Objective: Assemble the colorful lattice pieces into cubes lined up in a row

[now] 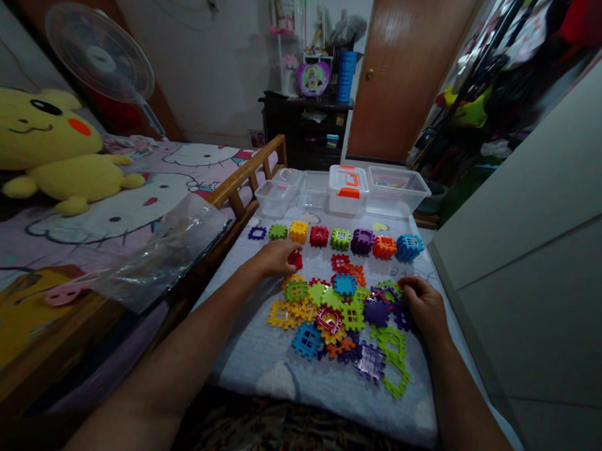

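Observation:
My left hand (pixel 278 256) is closed on a red plastic building piece (pixel 295 259), held just in front of the row of stacks. My right hand (pixel 424 303) is at the right edge of a loose pile, fingers curled together; whatever they may grip is hidden. Close by it lie a dark purple piece (pixel 377 313) and a green frame piece (pixel 388 340). The pile's notched pieces overlap, among them a blue window piece (pixel 306 341), a yellow frame (pixel 280 314) and a light blue piece (pixel 345 284).
Behind the pile stand colour-sorted stacks, including a red stack (pixel 319 236), a purple stack (pixel 363 241) and a blue stack (pixel 410 247). Clear plastic boxes (pixel 396 198) line the far edge. A wooden bed rail (pixel 243 176) borders the left; a pale cabinet (pixel 534 249) borders the right.

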Action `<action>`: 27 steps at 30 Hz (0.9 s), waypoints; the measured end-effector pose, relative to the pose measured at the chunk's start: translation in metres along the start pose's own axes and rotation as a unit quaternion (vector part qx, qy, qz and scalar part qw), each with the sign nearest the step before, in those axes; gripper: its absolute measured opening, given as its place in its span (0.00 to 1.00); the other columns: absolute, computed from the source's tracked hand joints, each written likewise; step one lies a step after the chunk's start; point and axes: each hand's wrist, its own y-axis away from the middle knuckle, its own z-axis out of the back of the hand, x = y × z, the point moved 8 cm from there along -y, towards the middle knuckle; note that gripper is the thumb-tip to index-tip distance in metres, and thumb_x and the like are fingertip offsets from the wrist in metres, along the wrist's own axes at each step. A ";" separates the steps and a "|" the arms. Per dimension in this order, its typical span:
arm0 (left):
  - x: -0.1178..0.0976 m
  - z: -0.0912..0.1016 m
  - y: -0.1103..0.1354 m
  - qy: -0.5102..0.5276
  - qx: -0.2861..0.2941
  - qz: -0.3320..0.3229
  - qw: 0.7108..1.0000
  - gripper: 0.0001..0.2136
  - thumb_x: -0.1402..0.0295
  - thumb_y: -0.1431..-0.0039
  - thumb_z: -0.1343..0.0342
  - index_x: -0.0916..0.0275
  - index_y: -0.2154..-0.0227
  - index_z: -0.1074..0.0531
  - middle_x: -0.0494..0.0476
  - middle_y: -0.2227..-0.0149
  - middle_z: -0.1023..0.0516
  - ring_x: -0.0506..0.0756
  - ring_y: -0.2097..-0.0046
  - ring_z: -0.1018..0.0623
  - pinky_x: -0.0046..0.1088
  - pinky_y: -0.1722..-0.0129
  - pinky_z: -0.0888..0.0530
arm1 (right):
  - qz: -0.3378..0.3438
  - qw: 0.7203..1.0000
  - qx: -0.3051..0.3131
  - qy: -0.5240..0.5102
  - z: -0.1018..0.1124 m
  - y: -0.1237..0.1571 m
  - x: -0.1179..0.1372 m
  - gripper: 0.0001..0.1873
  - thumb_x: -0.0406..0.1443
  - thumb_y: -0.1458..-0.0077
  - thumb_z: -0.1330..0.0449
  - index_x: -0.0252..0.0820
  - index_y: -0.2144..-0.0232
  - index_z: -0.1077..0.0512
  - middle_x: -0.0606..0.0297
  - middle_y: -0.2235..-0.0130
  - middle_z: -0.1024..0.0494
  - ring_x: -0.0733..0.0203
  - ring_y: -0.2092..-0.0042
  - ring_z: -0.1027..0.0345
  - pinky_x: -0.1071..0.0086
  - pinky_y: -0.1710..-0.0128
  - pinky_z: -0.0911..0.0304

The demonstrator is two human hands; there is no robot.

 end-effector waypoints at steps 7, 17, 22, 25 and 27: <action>-0.003 -0.004 0.000 -0.030 0.022 0.008 0.999 0.24 0.67 0.49 0.37 0.62 0.47 0.27 0.62 0.51 0.20 0.62 0.51 0.21 0.33 0.51 0.27 | 0.005 1.000 -0.002 0.001 0.001 0.000 0.002 0.15 0.43 0.53 0.42 0.41 0.68 0.24 0.65 0.73 0.22 0.61 0.76 0.35 0.67 0.72 0.39; 0.003 -0.010 -0.001 -0.066 0.054 0.020 0.996 0.28 0.65 0.49 0.38 0.63 0.43 0.30 0.63 0.48 0.22 0.63 0.48 0.23 0.34 0.48 0.28 | 0.001 1.000 -0.009 0.005 0.001 -0.001 0.002 0.15 0.44 0.54 0.43 0.41 0.68 0.23 0.63 0.72 0.21 0.59 0.74 0.32 0.67 0.71 0.37; 0.003 -0.010 -0.003 -0.062 0.056 0.020 0.996 0.28 0.66 0.49 0.37 0.63 0.43 0.30 0.62 0.47 0.22 0.62 0.47 0.24 0.32 0.47 0.29 | 0.004 1.000 -0.008 0.000 0.000 -0.001 0.001 0.16 0.44 0.54 0.43 0.41 0.68 0.23 0.63 0.72 0.21 0.61 0.76 0.34 0.68 0.72 0.39; 0.001 -0.011 -0.003 -0.055 0.056 0.016 0.997 0.28 0.68 0.50 0.37 0.63 0.43 0.30 0.62 0.46 0.22 0.61 0.47 0.24 0.33 0.47 0.29 | 0.002 1.000 -0.006 0.002 0.000 -0.001 -0.001 0.16 0.43 0.53 0.43 0.40 0.67 0.23 0.64 0.72 0.21 0.62 0.76 0.35 0.68 0.73 0.40; 0.000 -0.010 -0.003 -0.050 0.055 0.016 0.997 0.28 0.68 0.49 0.37 0.63 0.43 0.30 0.62 0.46 0.22 0.61 0.47 0.23 0.33 0.47 0.29 | 0.003 1.000 -0.003 0.003 -0.001 -0.001 -0.003 0.16 0.44 0.52 0.43 0.40 0.66 0.23 0.64 0.72 0.22 0.62 0.76 0.35 0.68 0.74 0.41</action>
